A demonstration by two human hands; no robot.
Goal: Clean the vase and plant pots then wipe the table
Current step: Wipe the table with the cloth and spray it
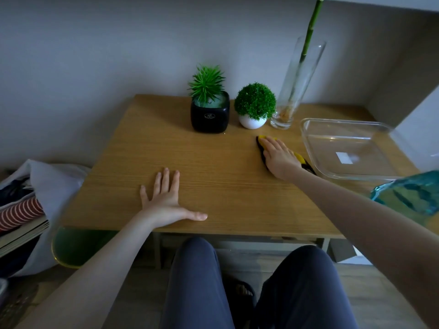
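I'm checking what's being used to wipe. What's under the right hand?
A yellow and black cloth lies flat on the table under the right hand. Its edges show at the fingertips and wrist; the middle is covered.

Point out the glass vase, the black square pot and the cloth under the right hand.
glass vase [299, 74], head view, on the clear wall at mid-height.
black square pot [210, 118], head view, on its front face.
cloth [299, 158], head view, on the yellow part beside the wrist.

head view, downward over table [166, 148]
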